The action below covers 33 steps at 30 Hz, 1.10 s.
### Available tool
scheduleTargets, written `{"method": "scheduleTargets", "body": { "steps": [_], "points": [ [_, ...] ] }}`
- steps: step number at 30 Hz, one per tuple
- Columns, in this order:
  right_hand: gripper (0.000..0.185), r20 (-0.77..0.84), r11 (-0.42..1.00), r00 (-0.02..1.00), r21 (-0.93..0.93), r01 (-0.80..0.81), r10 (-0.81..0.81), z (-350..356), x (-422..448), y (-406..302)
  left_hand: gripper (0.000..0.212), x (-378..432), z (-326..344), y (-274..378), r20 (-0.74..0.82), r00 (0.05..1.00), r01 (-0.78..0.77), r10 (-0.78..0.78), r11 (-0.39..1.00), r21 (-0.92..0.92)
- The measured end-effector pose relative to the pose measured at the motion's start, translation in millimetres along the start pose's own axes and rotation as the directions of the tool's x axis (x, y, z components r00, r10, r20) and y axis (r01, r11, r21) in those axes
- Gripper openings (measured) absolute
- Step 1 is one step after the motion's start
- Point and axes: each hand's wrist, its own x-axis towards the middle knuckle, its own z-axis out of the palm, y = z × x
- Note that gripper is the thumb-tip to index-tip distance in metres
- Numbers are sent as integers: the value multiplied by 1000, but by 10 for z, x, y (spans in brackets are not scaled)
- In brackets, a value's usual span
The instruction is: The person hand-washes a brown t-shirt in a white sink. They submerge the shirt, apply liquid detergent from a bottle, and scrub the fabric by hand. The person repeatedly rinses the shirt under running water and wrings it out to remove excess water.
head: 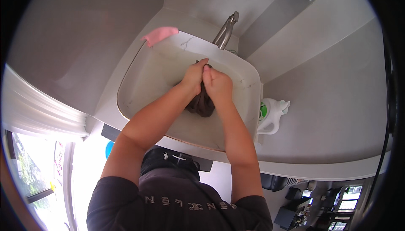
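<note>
Both hands meet over a white washbasin (152, 72) that holds cloudy water. My left hand (193, 77) and my right hand (217, 83) are closed side by side on a dark brown cloth (202, 106). Its bunched lower part hangs between my wrists into the basin, and a small bit shows above the fingers. The fingers wrapped around the fabric are partly hidden. A pink cloth (161, 35) lies over the basin's far left corner. Behind the far rim stands a metal faucet (225, 33); no stream of water is visible from it.
A white plastic jug (272, 115) with a green label stands close to the basin's right side. Grey walls enclose the back and right of the counter (106, 104). A white curtain (47, 104) hangs at the left, and a black waist bag (171, 161) is against my body.
</note>
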Motion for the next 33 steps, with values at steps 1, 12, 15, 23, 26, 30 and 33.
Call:
{"method": "scheduleTargets", "body": {
  "steps": [1,12,15,23,26,30,33],
  "points": [
    [39,-6,999,999,-4,36,-36,13,-1,-87,32,46,-78,-20,8,1000,-8,8,1000,7],
    [38,269,836,893,332,-437,360,-27,128,588,38,27,-9,-14,25,994,-110,107,939,327],
    [35,435,462,825,685,-563,361,-73,54,738,41,38,-67,152,156,859,-471,488,633,614],
    [28,501,271,837,793,-546,221,-227,30,744,43,-57,-23,52,325,886,-420,331,278,864],
    [31,305,496,901,756,-427,309,-134,56,712,40,107,-101,-3,332,879,-475,343,554,684],
    [32,56,927,988,339,-157,146,-181,59,339,34,71,-65,-65,208,929,-367,307,843,394],
    [32,-13,983,993,142,116,-115,-95,-7,-4,32,-21,-45,-4,132,987,-112,89,978,175]
  ]
}}
